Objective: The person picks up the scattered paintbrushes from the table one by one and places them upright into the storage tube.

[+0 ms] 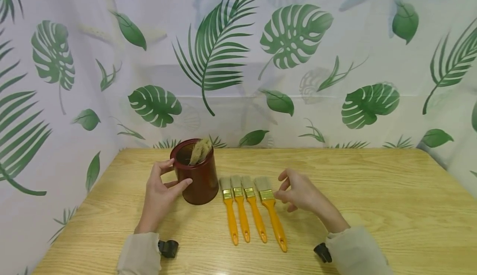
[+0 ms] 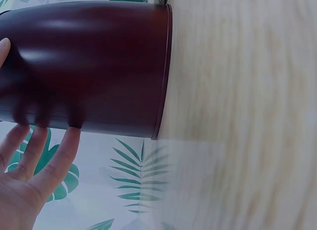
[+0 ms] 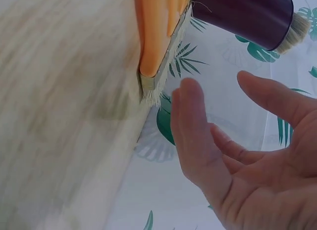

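Observation:
A dark red cylindrical pot (image 1: 199, 184) stands on the table, with pale bristles (image 1: 201, 150) showing above its rim; whatever lies lower inside is hidden. My left hand (image 1: 160, 194) holds the pot from its left side, thumb on the front and fingers at the rim and far side. In the left wrist view, fingertips touch the pot wall (image 2: 89, 67). To the pot's right lie several paintbrushes (image 1: 242, 215) with orange handles, bristles pointing away from me. My right hand (image 1: 299, 190) hovers beside the rightmost paintbrush (image 1: 275, 221), fingers loosely bent and holding nothing.
The wooden table (image 1: 372, 200) reaches back to a white curtain (image 1: 231, 121) printed with green leaves. A black strap mount sits on each wrist, by the light sleeves (image 1: 139, 254).

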`<state>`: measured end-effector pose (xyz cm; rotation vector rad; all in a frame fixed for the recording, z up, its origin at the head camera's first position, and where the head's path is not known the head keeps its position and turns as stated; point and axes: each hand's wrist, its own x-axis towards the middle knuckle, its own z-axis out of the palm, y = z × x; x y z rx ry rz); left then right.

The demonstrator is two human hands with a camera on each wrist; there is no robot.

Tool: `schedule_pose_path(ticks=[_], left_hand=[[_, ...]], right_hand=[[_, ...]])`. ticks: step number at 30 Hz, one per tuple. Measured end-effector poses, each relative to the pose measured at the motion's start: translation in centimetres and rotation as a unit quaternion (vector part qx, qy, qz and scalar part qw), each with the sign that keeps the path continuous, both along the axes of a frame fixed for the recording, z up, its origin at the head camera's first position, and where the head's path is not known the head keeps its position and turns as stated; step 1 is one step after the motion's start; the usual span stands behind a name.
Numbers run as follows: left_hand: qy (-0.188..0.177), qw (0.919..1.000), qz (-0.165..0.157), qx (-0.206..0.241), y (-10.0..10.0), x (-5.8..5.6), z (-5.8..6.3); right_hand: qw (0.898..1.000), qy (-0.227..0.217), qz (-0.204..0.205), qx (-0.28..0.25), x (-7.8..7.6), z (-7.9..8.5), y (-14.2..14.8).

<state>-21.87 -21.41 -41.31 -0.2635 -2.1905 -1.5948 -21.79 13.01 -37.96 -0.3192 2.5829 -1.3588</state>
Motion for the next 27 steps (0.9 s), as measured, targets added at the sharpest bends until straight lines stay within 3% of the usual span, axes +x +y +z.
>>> schedule_pose_path(ticks=[10,21,27], left_hand=[[-0.002,0.9999,-0.007,0.010,0.1,-0.1,0.1],[0.006,1.0000,-0.005,-0.002,0.2,-0.2,0.3],[0.001,1.0000,0.004,-0.005,0.2,0.1,0.2]], right_hand=[[0.997,-0.065,0.010,0.026,0.1,-1.3,-0.2],[0.987,-0.028,0.036,0.157,0.4,-2.2,-0.8],[0.987,-0.047,0.044,0.149,0.7,-2.3,-1.2]])
